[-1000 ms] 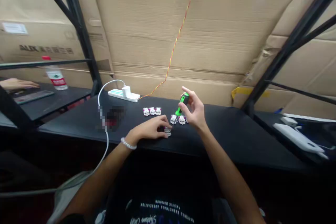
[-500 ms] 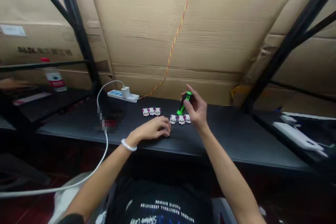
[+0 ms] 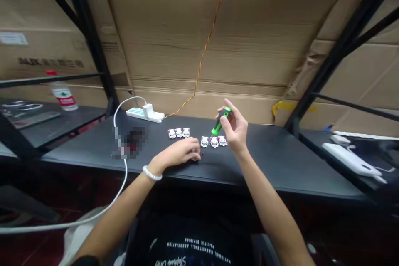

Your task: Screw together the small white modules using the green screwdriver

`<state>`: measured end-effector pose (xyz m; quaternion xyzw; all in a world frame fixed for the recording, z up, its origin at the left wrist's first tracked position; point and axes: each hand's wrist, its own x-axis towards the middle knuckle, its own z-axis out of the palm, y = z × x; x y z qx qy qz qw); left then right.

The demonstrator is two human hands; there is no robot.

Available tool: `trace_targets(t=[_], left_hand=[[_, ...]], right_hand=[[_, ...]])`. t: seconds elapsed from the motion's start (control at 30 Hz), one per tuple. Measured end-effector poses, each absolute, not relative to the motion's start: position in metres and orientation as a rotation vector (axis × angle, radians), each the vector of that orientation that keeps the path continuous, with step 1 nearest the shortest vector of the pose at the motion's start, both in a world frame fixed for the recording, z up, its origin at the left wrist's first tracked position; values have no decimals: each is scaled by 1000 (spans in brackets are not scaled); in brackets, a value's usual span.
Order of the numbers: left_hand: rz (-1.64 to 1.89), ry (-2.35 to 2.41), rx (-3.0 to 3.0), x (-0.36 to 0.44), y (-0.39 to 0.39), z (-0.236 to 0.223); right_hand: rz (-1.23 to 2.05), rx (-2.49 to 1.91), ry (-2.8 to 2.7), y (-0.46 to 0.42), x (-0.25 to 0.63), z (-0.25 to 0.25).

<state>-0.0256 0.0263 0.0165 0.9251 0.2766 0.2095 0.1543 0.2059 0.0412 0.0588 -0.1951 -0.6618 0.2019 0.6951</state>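
Observation:
My right hand (image 3: 237,131) grips a green and black screwdriver (image 3: 221,120) by its handle. Its thin shaft slants down and left toward the fingers of my left hand (image 3: 183,150). Those fingers are curled together against the table, over something small that they mostly hide. Between my hands lie small white parts with magenta bits (image 3: 214,141), three in a row. Beyond my left hand is a second row of three similar white parts (image 3: 178,132).
A white power strip (image 3: 145,114) with a plugged-in charger lies at the back of the black table (image 3: 280,162). Its white cable (image 3: 123,178) hangs over the front edge. Cardboard (image 3: 243,50) stands behind, between black frame posts (image 3: 96,45). A bottle (image 3: 65,96) is on the left.
The view has shifted slightly. The screwdriver handle leans a little further right. Another person's hand at the far left is gone from view. The rows of white parts stay put.

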Motion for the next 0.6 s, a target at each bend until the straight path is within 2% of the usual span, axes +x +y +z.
trace_targets(t=[0.6], left_hand=[[516, 1001, 3059, -21, 23, 14]], right_hand=[[434, -450, -1490, 42, 206, 58]])
